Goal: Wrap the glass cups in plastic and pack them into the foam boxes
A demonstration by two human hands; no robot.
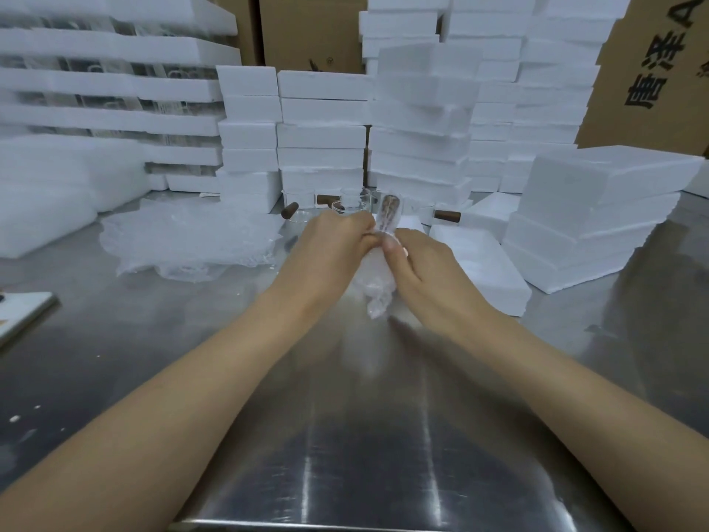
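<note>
Both my hands hold one glass cup wrapped in clear plastic above the steel table, its brown wooden handle sticking up under the film. My left hand grips its left side, my right hand pinches the plastic on the right. A pile of plastic sheets lies to the left. Several bare glass cups with brown handles stand just behind my hands. An open foam box lies to the right of my hands.
Stacks of white foam boxes fill the back of the steel table; another stack sits at the right. Foam trays with glassware are stacked at the back left. Cardboard cartons stand behind. A white board lies at the left edge.
</note>
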